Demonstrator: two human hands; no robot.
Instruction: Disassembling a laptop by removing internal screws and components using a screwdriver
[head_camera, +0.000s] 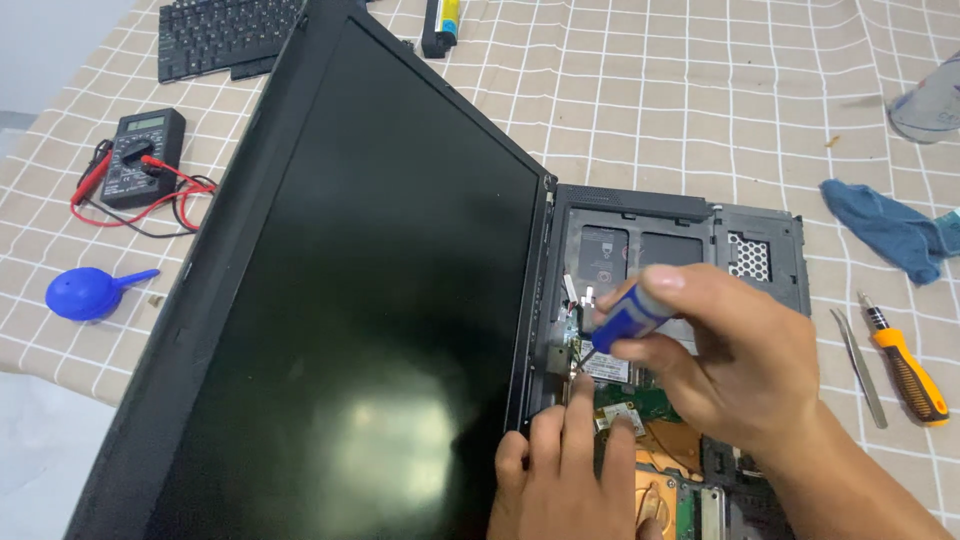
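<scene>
We see right hand (735, 365) wrapped around blue screwdriver (628, 318), tip down near hinge of opened laptop base (760, 250). Left hand (570, 470) holds nothing, fingers pressed flat on base beside screen (340, 300). Orange screwdriver (910, 370), tweezers (860, 365), blue cloth (890, 230) lie right; multimeter (142, 155), blue blower (88, 292) left.
</scene>
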